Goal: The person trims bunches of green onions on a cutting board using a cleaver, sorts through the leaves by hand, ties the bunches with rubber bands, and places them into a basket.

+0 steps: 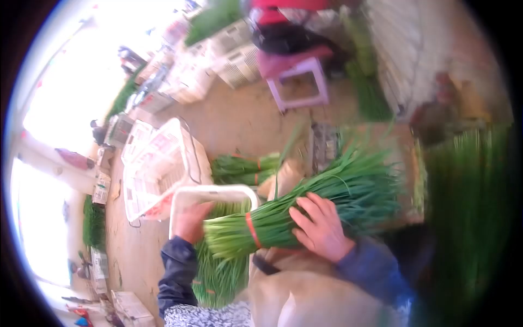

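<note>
A thick bunch of green chives (231, 231) with a red band around its stems lies sideways in front of me, stem ends to the left and leaves fanning right. My right hand (321, 226) grips the leafy part from above, its fingers curled over the leaves. My left hand (190, 220) is by the cut stem ends, blurred, its fingers partly hidden; whether it grips them is unclear. Under the bunch stands a white plastic crate (182, 192) with more banded chives (218, 278) inside. Beige cloth (305, 294) covers my lap.
More banded chives (234, 166) lie on the floor ahead. White baskets (185, 147) stand to the left. A person sits on a purple stool (299, 102) at the back. A tall mass of green leaves (468, 212) is on the right. Crates (234, 60) line the background.
</note>
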`<state>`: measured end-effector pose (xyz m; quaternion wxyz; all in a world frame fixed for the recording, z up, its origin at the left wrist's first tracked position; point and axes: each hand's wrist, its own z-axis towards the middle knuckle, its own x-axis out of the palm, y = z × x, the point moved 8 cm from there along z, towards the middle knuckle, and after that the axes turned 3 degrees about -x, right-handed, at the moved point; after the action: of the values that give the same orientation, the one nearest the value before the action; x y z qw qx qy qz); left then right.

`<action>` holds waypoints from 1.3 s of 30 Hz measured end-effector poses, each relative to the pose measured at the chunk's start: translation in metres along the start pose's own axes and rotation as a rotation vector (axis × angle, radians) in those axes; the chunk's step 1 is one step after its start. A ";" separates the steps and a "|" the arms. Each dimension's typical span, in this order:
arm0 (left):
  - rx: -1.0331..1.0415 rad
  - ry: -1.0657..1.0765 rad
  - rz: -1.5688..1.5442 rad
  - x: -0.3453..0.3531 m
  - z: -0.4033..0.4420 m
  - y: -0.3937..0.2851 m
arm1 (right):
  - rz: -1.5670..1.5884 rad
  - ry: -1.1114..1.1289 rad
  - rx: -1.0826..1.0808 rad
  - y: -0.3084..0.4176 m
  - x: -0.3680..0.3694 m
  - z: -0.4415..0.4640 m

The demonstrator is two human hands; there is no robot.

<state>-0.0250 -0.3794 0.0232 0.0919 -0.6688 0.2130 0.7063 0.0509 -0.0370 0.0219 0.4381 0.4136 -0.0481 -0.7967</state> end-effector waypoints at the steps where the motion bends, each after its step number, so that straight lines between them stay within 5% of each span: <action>1: -0.233 0.109 -0.188 0.022 -0.012 0.052 | 0.032 0.085 0.069 -0.006 0.022 -0.021; 2: -0.483 0.177 -0.353 0.043 -0.029 0.104 | 0.039 0.065 0.001 0.007 0.016 -0.024; 3: -0.378 -0.161 -0.744 0.025 -0.029 0.132 | 0.048 0.042 -0.066 0.018 0.013 -0.018; 5: -0.435 -0.043 -1.072 -0.030 0.013 0.090 | 0.077 -0.002 -0.004 0.026 -0.001 -0.003; 9: -0.063 0.418 -0.870 -0.073 0.097 -0.034 | 0.025 -0.078 -0.010 0.037 -0.024 -0.011; 14: 0.247 0.694 -0.637 -0.033 0.144 -0.135 | 0.006 -0.096 -0.016 0.053 -0.050 -0.028; 17: 0.384 0.714 -0.767 -0.020 0.143 -0.189 | 0.028 -0.120 -0.021 0.057 -0.061 -0.037; 23: 0.467 0.282 -0.648 -0.042 0.142 -0.244 | 0.119 -0.098 -0.063 0.055 -0.046 -0.052; 26: 0.328 0.434 -0.853 -0.014 0.157 -0.229 | 0.202 -0.113 -0.065 0.054 -0.046 -0.051; 31: 0.336 0.367 -0.888 -0.007 0.169 -0.226 | 0.232 -0.281 0.129 0.020 -0.054 -0.044; 35: 0.356 0.359 -0.856 -0.017 0.167 -0.231 | 0.157 -0.103 0.276 0.011 -0.032 -0.023; 39: 0.361 0.374 -0.825 -0.025 0.164 -0.235 | 0.063 -0.084 0.168 0.013 -0.018 -0.019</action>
<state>-0.0733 -0.0964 0.0084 0.4388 -0.7863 0.0621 0.4304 0.0779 -0.0265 0.0267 0.4241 0.4133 -0.1463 -0.7924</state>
